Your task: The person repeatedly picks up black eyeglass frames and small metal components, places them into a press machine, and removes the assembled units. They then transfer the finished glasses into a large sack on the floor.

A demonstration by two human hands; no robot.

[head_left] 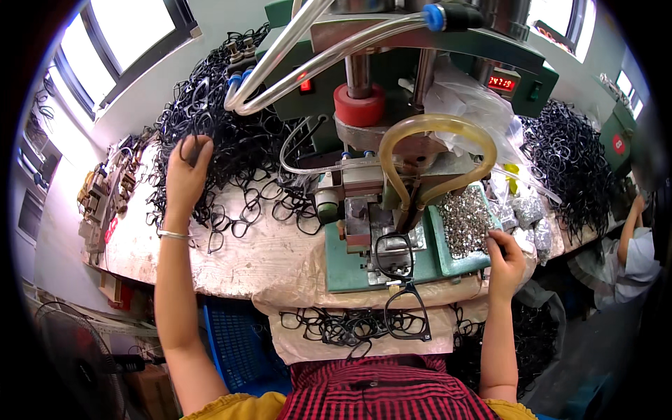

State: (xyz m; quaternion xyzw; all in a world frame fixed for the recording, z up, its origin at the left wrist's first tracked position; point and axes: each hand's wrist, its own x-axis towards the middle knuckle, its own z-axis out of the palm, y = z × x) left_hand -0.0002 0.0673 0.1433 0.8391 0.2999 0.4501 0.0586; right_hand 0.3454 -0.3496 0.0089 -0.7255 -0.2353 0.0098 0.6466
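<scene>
My left hand (187, 171) reaches into a large heap of black eyeglass frames (245, 129) at the back left, fingers closed round one dark frame. At the right edge of a green tray (458, 266) full of small shiny metal parts (463, 220), my right hand (507, 257) has its fingertips pinched together; whatever lies in them is too small to name. Between my hands, a black eyeglass frame (409, 311) sits tilted at the front of the press machine (360, 217), one lens ring up at the fixture, the other hanging over the table edge. Neither hand touches it.
Clear air hoses (336, 49) and a yellowish tube (483, 133) loop round the press. More frames (343, 325) lie on brown paper at my lap, above a blue basket (234, 343). Another heap (570, 168) stands far right, near a co-worker's arm (630, 224). A fan (77, 357) is lower left.
</scene>
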